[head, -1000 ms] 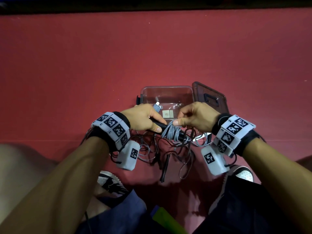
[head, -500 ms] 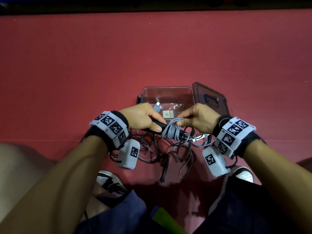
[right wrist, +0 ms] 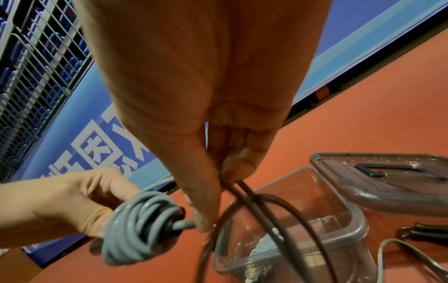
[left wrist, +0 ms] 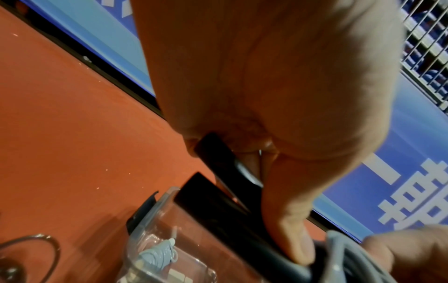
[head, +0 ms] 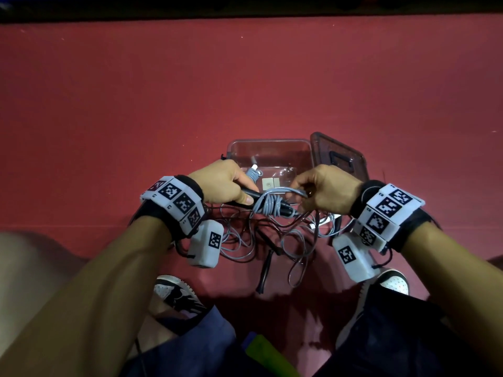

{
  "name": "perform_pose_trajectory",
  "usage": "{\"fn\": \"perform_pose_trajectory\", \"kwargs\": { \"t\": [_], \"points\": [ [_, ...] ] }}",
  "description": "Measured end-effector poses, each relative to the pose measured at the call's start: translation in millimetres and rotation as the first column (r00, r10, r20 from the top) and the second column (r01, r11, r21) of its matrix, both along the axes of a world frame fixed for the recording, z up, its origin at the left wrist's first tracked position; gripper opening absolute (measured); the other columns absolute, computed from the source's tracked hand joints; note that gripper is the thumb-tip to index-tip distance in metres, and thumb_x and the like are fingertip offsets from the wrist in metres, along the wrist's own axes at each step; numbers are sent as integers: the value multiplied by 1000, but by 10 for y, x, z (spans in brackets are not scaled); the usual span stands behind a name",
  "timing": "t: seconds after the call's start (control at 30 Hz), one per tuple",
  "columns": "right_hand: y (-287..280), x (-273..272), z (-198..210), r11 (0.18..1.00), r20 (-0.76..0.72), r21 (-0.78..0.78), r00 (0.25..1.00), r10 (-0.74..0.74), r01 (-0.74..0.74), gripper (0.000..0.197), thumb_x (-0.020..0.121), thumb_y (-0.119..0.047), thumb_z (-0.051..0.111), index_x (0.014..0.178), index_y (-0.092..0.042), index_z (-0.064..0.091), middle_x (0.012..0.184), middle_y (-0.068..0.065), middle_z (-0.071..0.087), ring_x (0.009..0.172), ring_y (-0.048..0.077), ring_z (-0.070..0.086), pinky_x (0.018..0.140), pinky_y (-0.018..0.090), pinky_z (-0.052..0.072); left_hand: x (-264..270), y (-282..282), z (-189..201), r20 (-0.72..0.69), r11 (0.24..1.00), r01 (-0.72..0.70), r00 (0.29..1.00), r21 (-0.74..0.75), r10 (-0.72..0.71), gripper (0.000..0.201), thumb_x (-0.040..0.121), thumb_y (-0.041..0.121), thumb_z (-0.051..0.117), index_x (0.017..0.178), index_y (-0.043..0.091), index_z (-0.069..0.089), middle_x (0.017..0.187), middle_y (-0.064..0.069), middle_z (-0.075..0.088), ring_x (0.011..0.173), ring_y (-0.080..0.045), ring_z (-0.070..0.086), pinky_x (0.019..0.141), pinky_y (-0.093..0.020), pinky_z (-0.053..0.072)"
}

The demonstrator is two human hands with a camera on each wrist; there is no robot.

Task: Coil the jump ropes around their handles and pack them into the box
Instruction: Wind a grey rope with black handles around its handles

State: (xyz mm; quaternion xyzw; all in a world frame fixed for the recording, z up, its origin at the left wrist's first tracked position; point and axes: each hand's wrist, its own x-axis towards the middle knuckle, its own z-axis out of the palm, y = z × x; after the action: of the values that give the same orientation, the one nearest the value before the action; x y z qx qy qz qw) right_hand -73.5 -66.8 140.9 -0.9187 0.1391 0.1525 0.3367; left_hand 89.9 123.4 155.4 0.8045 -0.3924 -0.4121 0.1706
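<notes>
Jump rope [head: 268, 206] half-coiled on its black handles, held at the frame's centre above a red floor [head: 136, 104].
Left hand [head: 223, 183] grips the black handles [left wrist: 218, 191], thumb pressed along them; right hand [head: 326, 190] pinches the grey cord [right wrist: 244, 191] between thumb and fingertips beside the grey coil. Behind the hands, a clear box [head: 299, 151] already contains one coiled rope [head: 253, 174]; its lid [head: 340, 156] lies just right. Loose ropes [head: 272, 240] tangle below the hands.

Grey rope [head: 268, 205] half-coiled on black handles [head: 246, 194] before clear box [head: 269, 148].
</notes>
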Motion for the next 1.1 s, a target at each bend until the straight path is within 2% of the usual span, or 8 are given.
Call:
{"fn": "perform_pose_trajectory", "kwargs": {
  "t": [0.17, 0.27, 0.4, 0.5, 0.63, 0.77, 0.97, 1.1],
  "points": [
    [51, 4, -63, 992, 52, -123, 997, 48, -41, 11, 87, -23, 74, 80, -21, 66, 71, -6, 65, 66, 12, 58, 65, 24, 45, 14, -10, -47, -35, 1000, -29, 999, -11, 28, 26, 87, 18, 79, 108, 33, 79, 100, 13, 78, 101, -12, 69, 104, -36, 50],
    [54, 20, -81, 994, 82, -105, 996, 30, -22, 7, 90, -23, 71, 84, -21, 72, 74, -5, 68, 72, 14, 62, 68, 24, 45, -1, -31, -101, -136, 999, -15, 991, -30, 10, 30, 85, 16, 81, 111, 30, 78, 101, 15, 77, 103, -11, 70, 108, -38, 48],
    [35, 25, -113, 999, 103, -5, 994, -46, 47, 13, 91, -23, 71, 101, -27, 78, 82, -14, 72, 78, -1, 63, 67, 4, 42, 19, -22, -141, -288, 983, -68, 957, -172, 15, 36, 84, 10, 79, 120, 16, 75, 116, 4, 75, 114, -15, 67, 113, -44, 44],
    [52, 29, -182, 966, 111, 217, 980, -167, 140, 15, 88, -19, 75, 101, -26, 78, 96, -11, 76, 88, -1, 68, 86, 21, 52, 21, -25, -120, -342, 943, -172, 937, -284, 68, 42, 84, 11, 77, 125, 9, 70, 122, -3, 73, 118, -19, 66, 113, -42, 44],
    [161, 37, -119, 920, 84, 358, 976, -200, 158, 16, 92, -15, 70, 97, -1, 73, 82, -3, 69, 60, -10, 54, 66, 9, 43, -6, -58, -58, -448, 863, -341, 881, -373, 154, 43, 78, 21, 75, 120, 12, 70, 112, -8, 76, 100, -16, 72, 99, -33, 53],
    [232, 37, 17, 895, 60, 428, 984, -170, 129, 17, 98, -12, 61, 97, 1, 72, 85, 9, 74, 61, -2, 57, 58, 9, 42, -18, -69, -69, -423, 830, -396, 879, -392, 219, 27, 92, 13, 70, 119, 12, 72, 105, -9, 77, 95, -20, 74, 90, -34, 58],
    [325, 40, 45, 878, -54, 450, 986, -158, 166, 17, 103, -12, 52, 104, 4, 58, 97, 24, 72, 71, 17, 59, 52, 23, 46, -50, -74, -112, -218, 851, -313, 946, -423, 240, 17, 96, 22, 70, 112, 20, 76, 96, 2, 79, 94, -21, 75, 94, -46, 58],
    [358, 29, 70, 904, -107, 399, 987, -121, 154, 28, 105, -15, 47, 110, 12, 52, 76, 7, 68, 44, 1, 50, 41, 17, 43, -83, -84, -168, -64, 872, -261, 964, -415, 258, 19, 93, 29, 73, 110, 21, 78, 94, 8, 79, 91, -16, 74, 93, -46, 57]
  ]
}}
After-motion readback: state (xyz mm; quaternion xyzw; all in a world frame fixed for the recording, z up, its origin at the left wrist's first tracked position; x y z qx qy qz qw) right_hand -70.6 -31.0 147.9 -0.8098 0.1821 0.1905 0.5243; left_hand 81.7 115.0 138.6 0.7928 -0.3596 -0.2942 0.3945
